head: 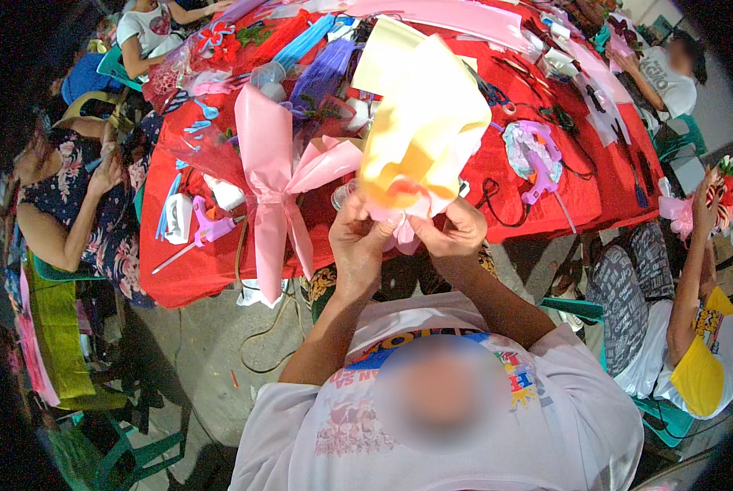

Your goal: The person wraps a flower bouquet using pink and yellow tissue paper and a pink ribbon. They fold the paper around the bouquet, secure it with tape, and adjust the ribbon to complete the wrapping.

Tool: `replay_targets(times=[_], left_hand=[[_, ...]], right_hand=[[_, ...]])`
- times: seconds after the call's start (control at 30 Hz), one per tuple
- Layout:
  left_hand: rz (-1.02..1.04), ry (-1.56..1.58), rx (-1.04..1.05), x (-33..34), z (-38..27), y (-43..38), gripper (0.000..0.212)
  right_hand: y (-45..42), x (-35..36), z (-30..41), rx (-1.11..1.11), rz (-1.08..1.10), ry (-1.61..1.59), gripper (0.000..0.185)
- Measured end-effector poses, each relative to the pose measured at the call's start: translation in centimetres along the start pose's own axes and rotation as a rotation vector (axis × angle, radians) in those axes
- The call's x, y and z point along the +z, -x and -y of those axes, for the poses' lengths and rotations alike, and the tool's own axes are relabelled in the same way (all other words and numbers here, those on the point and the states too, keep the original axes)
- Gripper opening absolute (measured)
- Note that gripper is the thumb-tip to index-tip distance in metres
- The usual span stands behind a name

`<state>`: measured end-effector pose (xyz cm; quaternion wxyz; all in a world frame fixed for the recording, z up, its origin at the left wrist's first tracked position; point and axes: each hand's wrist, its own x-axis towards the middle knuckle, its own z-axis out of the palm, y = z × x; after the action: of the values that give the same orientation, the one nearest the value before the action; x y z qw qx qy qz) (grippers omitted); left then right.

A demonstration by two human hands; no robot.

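Note:
My left hand and my right hand pinch the gathered lower end of a pale yellow and pink wrapping sheet, which fans out upward over the table. Brightly lit, the sheet shows orange shading near its base. To the left of it lies a folded pink paper wrap, gathered at its middle, its tails over the table's edge. A purple glue gun rests left of that wrap. Another purple glue gun lies right of my hands, beside a crumpled pale wrapper.
The red-covered table holds blue and purple pipe cleaners, scissors, black cords and a white box. Several people sit around; at the right, one person's hand holds a small bouquet.

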<state>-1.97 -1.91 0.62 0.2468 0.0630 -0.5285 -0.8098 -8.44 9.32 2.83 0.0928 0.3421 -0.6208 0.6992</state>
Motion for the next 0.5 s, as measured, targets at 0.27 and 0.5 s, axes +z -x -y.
replay_targets(times=[0.27, 0.5], left_hand=[[0.095, -0.395, -0.389, -2.3, -1.9, -1.2, 0.025], [0.066, -0.142, 0.132, -0.5, -1.5, -2.0, 0.018]], right_hand=[[-0.3, -1.7, -0.9, -0.115, 0.194, 0.158, 0.024], [-0.6, -0.9, -2.2, -0.074, 0.111, 0.204, 0.009]])
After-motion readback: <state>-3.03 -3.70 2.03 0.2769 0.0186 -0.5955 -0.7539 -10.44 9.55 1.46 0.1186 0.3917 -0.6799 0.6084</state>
